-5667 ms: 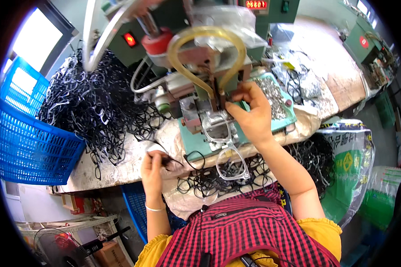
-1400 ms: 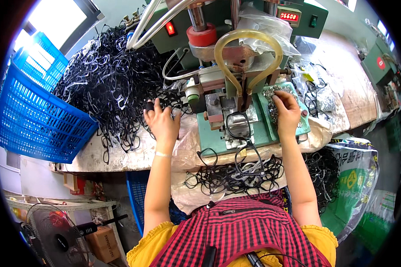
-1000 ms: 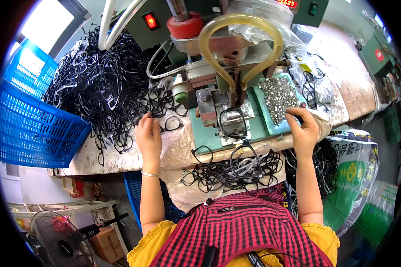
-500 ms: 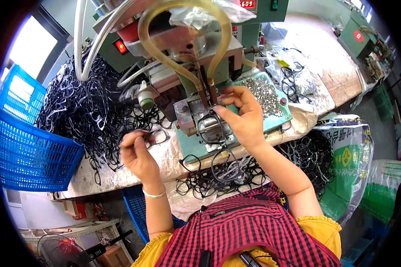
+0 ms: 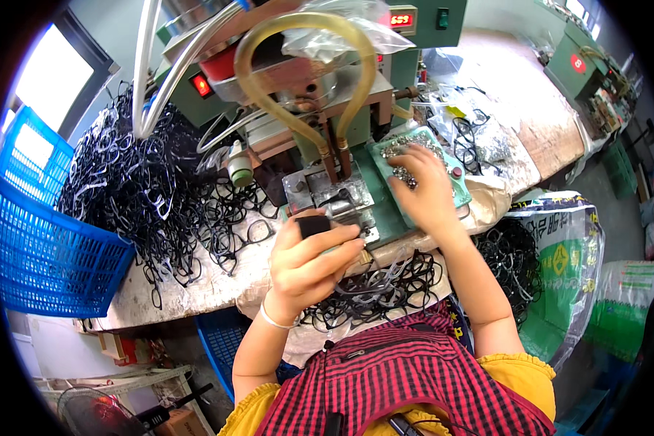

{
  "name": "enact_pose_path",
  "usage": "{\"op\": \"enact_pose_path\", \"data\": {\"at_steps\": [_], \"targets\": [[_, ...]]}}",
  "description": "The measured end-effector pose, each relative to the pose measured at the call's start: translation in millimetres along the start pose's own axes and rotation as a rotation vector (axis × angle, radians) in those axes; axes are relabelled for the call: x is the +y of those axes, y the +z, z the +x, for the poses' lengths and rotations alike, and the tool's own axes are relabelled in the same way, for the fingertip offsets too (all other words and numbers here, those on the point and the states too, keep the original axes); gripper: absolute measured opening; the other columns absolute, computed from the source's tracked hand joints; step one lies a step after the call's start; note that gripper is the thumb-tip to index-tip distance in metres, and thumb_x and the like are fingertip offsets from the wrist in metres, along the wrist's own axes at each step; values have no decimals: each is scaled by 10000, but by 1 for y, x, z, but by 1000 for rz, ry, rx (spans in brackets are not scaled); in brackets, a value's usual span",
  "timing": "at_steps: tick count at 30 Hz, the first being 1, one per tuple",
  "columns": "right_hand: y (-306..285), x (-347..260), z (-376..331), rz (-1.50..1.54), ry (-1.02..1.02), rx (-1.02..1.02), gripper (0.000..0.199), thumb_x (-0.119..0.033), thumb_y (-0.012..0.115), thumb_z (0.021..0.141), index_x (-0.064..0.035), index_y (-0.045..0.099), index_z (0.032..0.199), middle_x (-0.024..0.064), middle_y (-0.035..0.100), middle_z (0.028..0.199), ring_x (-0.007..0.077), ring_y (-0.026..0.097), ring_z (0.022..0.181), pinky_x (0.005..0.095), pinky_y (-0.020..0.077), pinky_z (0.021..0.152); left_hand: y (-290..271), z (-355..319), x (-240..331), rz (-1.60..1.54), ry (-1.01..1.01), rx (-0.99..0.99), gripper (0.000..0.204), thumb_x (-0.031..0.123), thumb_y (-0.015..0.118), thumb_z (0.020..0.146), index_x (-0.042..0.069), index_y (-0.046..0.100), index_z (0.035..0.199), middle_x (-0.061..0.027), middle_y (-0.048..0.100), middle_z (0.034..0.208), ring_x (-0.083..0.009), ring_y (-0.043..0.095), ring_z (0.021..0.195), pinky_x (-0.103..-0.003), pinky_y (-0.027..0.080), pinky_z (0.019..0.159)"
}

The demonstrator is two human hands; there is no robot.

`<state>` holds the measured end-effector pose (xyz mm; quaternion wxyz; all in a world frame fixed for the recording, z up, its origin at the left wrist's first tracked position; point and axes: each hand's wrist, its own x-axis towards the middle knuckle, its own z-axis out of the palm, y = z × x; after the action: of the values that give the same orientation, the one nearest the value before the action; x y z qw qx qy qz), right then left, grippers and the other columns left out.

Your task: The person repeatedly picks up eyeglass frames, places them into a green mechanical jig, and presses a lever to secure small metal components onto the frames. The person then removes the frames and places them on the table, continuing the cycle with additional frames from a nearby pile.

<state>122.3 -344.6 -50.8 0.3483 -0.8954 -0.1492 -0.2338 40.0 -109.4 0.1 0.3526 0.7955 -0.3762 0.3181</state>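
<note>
Head view: we find the black eyeglass frame (image 5: 338,206) at the machine (image 5: 345,102), mostly masked by the left hand (image 5: 307,265). That hand's fingers are curled together right beside it; whether they grip it we cannot tell. The right hand (image 5: 427,192) is half-curled over the tray (image 5: 461,195) of small metal bits (image 5: 405,177); its fingertips are hard to make out, so any pinched bit is uncertain. We judge the frame light, thin, springy, probably slick; best held by the bridge, sparing the rims.
</note>
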Motion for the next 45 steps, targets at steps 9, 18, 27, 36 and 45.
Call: {"op": "enact_pose_path", "data": {"at_steps": [9,18,27,36,45], "targets": [[12,60,-20,-188,-37,104,137,-175,774,768,-103,747,882,201,644,1224,395,540,1275,474,465,1022,7,-2,-8,13,60,-30,238,113,834,725,114,777,956,-43,748,1009,-265,666,838,-465,538,875],[22,64,12,-180,-315,54,208,-73,678,817,-58,694,1023,139,685,1160,376,616,1143,450,520,916,9,-42,25,98,-121,37,433,75,793,762,84,685,1181,-109,701,1232,-315,639,1210,-507,457,1066],[30,76,-26,833,509,445,167,-81,679,948,-13,715,1097,36,709,1018,123,641,915,246,493,843,-115,-70,-17,860,-531,366,134,-35,694,877,26,739,987,-81,724,1032,-210,672,932,-348,493,841],[44,27,7,726,398,217,146,-54,708,908,-14,738,1045,4,718,948,70,619,847,222,487,791,-74,-135,-170,1055,-1026,-14,77,136,701,829,136,724,902,-84,643,946,-318,669,833,-420,536,713],[-23,25,-45,443,301,174,137,3,695,875,-2,745,1002,74,738,984,157,675,927,286,511,858,-112,-131,-109,290,-800,525,49,74,632,996,25,631,996,2,567,901,-74,572,765,-219,460,671]]}}
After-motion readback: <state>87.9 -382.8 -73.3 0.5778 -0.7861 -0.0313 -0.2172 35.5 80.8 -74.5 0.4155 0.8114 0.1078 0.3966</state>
